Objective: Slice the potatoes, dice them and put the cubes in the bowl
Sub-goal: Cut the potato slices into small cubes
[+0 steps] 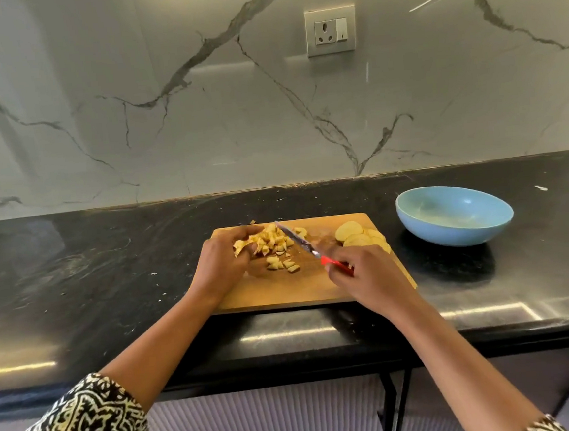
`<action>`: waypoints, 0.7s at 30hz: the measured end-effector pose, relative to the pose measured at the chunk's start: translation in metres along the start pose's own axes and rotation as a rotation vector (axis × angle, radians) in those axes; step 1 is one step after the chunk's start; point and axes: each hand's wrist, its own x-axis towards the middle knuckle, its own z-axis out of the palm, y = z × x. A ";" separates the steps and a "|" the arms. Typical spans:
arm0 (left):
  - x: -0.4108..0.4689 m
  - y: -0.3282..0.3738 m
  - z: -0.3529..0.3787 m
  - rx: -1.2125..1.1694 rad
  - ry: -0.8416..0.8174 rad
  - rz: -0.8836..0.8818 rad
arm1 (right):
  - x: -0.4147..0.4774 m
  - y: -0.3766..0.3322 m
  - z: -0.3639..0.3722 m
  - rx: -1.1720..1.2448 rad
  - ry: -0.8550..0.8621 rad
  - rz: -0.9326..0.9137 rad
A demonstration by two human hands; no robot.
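A wooden cutting board (pixel 283 291) lies on the black counter. A heap of diced potato pieces (pixel 275 245) sits on its far left part, with a few loose cubes (pixel 285 265) nearer me. My left hand (pixel 224 265) curls against the heap's left side, fingers on the pieces. My right hand (pixel 367 276) grips a red-handled knife (pixel 304 244); its blade angles up and left to the heap's right side. Round potato slices (pixel 357 234) are stacked at the board's far right. The light-blue bowl (pixel 455 216) stands right of the board and looks empty.
The black stone counter (pixel 93 283) runs left and right, with its front edge close to me. A marble wall with a socket (pixel 330 32) rises behind. Small scraps dot the counter left of the board.
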 end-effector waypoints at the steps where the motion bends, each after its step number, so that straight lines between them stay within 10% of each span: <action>1: 0.000 0.000 0.000 0.004 0.023 0.027 | 0.000 0.001 0.001 -0.032 -0.009 -0.025; 14: 0.006 -0.014 0.001 0.060 0.110 0.096 | -0.004 0.012 0.018 -0.484 0.053 -0.169; 21: 0.009 -0.011 0.008 0.298 0.050 0.424 | -0.004 0.009 0.022 -0.489 0.081 -0.248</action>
